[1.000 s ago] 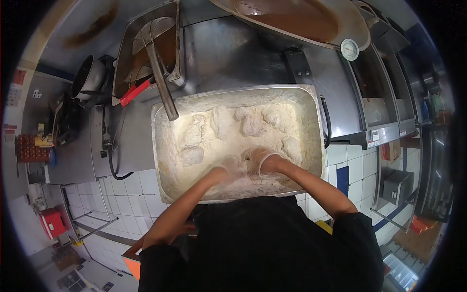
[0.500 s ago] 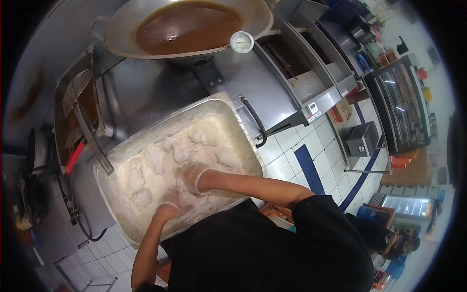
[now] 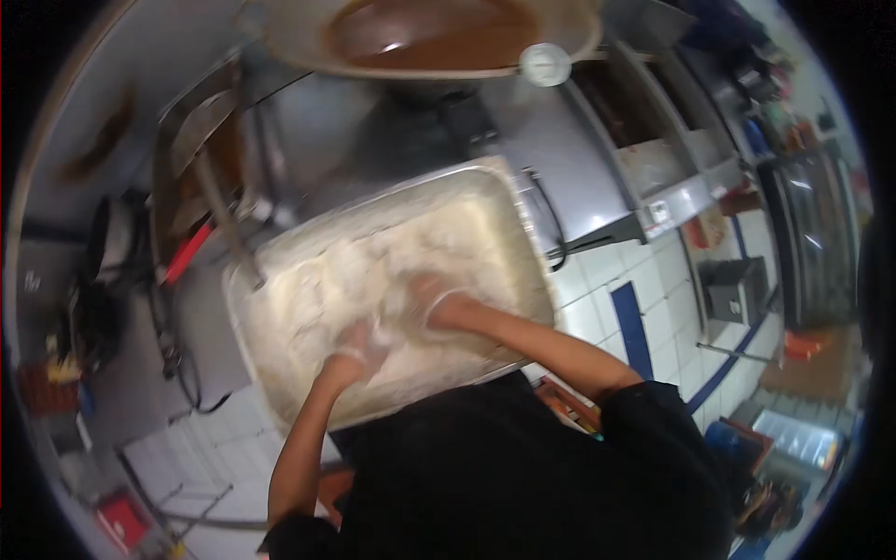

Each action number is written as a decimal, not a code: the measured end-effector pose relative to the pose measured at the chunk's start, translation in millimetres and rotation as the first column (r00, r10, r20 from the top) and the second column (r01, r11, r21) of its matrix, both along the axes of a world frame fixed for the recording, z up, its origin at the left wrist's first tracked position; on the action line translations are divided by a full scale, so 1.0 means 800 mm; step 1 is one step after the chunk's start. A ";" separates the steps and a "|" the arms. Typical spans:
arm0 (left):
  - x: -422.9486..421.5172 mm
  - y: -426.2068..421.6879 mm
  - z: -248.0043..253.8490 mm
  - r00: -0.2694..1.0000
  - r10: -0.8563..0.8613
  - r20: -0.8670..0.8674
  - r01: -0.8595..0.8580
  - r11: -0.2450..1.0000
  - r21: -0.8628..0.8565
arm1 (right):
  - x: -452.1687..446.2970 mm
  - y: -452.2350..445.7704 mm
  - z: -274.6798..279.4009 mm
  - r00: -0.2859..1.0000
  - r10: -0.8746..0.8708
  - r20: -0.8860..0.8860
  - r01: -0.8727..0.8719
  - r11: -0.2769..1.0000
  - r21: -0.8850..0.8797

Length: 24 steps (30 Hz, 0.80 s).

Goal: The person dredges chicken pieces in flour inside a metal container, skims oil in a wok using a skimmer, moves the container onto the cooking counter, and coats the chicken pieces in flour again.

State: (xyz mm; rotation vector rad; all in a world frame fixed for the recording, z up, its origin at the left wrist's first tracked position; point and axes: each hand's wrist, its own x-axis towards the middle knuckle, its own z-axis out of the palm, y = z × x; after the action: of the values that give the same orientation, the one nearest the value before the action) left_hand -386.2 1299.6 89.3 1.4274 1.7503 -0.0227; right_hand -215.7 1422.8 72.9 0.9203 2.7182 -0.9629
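Observation:
A large metal pan (image 3: 529, 245) holds pale flour and several flour-coated lumps (image 3: 446, 239) that look like chicken pieces. Both my hands are inside it, in thin clear gloves. My left hand (image 3: 362, 345) is over the flour near the pan's front side, left of centre. Just right of it and farther in, my right hand (image 3: 425, 297) touches or hovers over the flour close to the middle. Motion smears the fingers of both hands, so whether they grip a piece is hidden.
Behind the pan stands a wide wok (image 3: 308, 45) of brown liquid with a dial thermometer (image 3: 545, 64) at its rim. At left, a tray (image 3: 168, 140) holds a strainer (image 3: 201, 126); its long handle reaches the pan. Red-handled tongs (image 3: 189, 252) lie nearby. Fryer wells (image 3: 644, 121) are at right.
My view has turned, so the pan and wok sit farther right and higher. My left hand has lifted and moved farther into the pan; both hands are more blurred.

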 end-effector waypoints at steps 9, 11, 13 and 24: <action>0.000 -0.017 0.046 0.914 0.200 -0.352 -0.223 0.975 -0.024 | 0.038 -0.028 0.061 0.975 0.182 0.129 -0.217 0.911 0.350; -0.015 -0.064 -0.053 0.905 0.175 -0.388 -0.143 0.984 0.109 | 0.041 -0.040 0.025 0.953 0.147 0.267 -0.232 0.918 0.323; -0.018 -0.064 -0.051 0.854 -0.463 -0.237 0.494 0.866 0.085 | 0.036 -0.048 -0.003 0.909 0.115 0.400 -0.250 0.919 0.305; 0.054 -0.035 -0.086 0.998 0.062 -0.004 -0.062 0.995 -0.080 | 0.001 -0.079 -0.051 0.954 0.270 0.128 -0.273 0.962 0.005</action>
State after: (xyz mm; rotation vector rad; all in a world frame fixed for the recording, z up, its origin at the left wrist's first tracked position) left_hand -342.9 1271.7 20.3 1.3159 1.7746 -0.0603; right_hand -214.8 1359.5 32.1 0.5670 2.6612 -0.7935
